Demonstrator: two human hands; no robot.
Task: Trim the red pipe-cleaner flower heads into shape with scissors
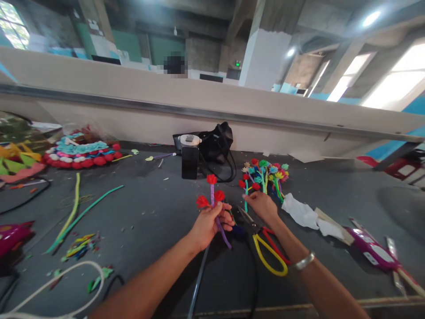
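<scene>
My left hand (212,223) is closed round the purple stem of a pipe-cleaner flower (212,188), which has three red fluffy heads. To the right, my right hand (264,206) pinches the teal stem of another red-headed pipe-cleaner flower (246,188). Just behind it lies a bunch of many-coloured pipe-cleaner flowers (264,168). Scissors (270,254) with one yellow and one red handle rest under my right wrist, blades towards the bunch. Below my left hand, a clear rod (199,279) runs to the table's front edge; its far end is hidden.
A phone (190,163) leans on a white-lidded container before a black bag (221,141). Yellow and green pipe cleaners (78,226) and scraps (81,246) lie left, near a pompom piece (83,153). Far right are white paper (300,212) and a purple tool (373,250). A low partition (133,91) stands behind.
</scene>
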